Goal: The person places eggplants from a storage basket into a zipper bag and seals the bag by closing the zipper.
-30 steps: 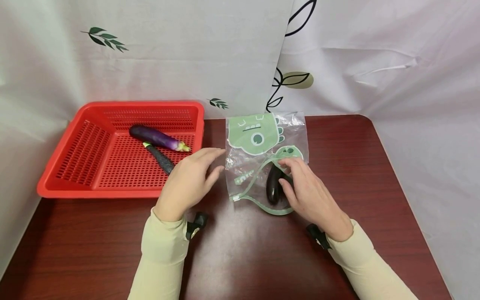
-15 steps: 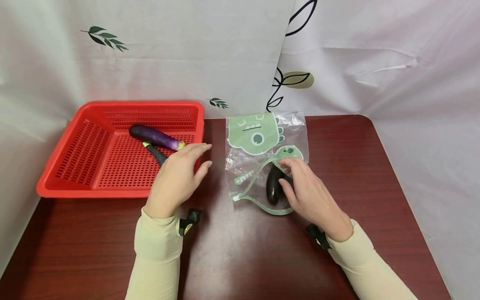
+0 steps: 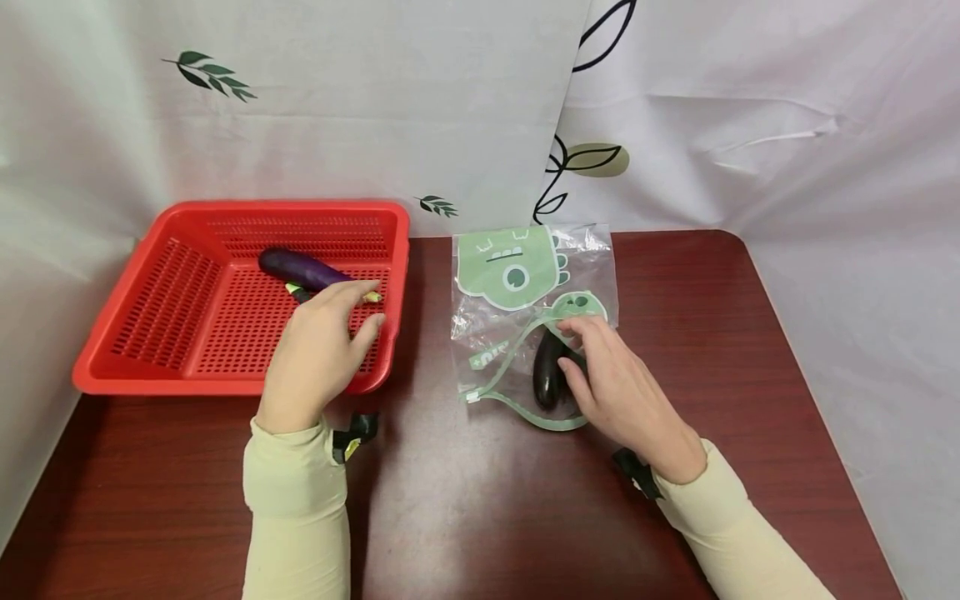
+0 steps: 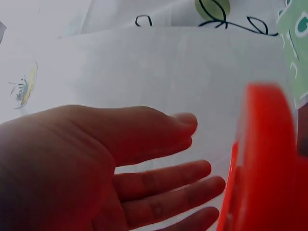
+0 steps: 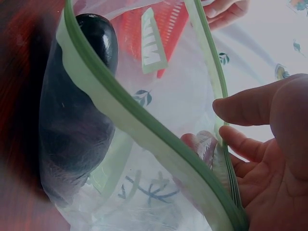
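Note:
My left hand (image 3: 315,358) hovers over the right part of the red basket (image 3: 202,387), fingers relaxed and holding nothing. Beneath it, a purple eggplant (image 3: 300,268) lies in the basket. A dark, slender vegetable with a bright green end (image 3: 297,292) is mostly hidden by that hand. In the left wrist view the basket's rim (image 4: 267,154) stands just beyond the fingertips. My right hand (image 3: 626,396) pinches the green zip edge of a clear zip bag (image 3: 480,325), whose mouth gapes. Inside the bag is a glossy, near-black eggplant (image 5: 79,106), partly covered by the right hand in the head view.
The bag lies flat toward the back of the dark red wooden table (image 3: 480,508), its white slider (image 3: 472,397) at the left corner of the mouth. White patterned curtains (image 3: 360,125) hang behind the table and at both sides.
My left hand has moved left, from beside the bag to above the basket, covering most of the slender vegetable. The right hand and the bag have stayed in place.

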Tool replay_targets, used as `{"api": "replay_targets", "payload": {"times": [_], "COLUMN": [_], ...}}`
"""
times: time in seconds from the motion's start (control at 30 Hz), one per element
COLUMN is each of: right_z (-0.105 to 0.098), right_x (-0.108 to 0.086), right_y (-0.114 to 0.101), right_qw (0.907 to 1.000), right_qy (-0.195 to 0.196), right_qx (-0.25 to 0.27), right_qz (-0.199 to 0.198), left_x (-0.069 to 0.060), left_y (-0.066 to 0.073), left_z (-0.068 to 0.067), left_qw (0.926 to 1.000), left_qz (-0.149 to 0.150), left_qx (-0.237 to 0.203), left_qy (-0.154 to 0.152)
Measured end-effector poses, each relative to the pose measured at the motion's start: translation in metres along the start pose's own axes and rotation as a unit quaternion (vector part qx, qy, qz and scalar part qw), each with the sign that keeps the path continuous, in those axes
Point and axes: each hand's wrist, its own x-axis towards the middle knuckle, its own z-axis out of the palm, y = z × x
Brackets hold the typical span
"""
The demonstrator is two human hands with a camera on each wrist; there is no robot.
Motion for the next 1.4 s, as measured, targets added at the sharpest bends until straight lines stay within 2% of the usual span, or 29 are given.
{"api": "replay_targets", "payload": {"times": [0.43,0.77,1.13,1.4], "right_z": [0.0,0.0,0.0,0.0], "right_x": [-0.001,-0.001,0.0,0.0], "right_y": [0.001,0.0,0.0,0.0], "right_qw": [1.0,1.0,1.0,1.0], "right_qy": [0.003,0.0,-0.001,-0.003], "right_qx": [-0.001,0.0,0.002,0.001], "right_qz": [-0.006,-0.003,-0.002,-0.002], "left_x": [-0.003,-0.001,0.001,0.003], "left_y": [-0.016,-0.025,-0.03,-0.034], "left_z": [-0.008,-0.006,-0.001,0.003], "left_qw": [0.9971,0.9892,0.9807,0.976], "left_qz": [-0.066,-0.116,-0.141,-0.154], "left_qx": [0.029,0.048,0.065,0.065], "left_qy": [-0.023,-0.076,-0.119,-0.139]}}
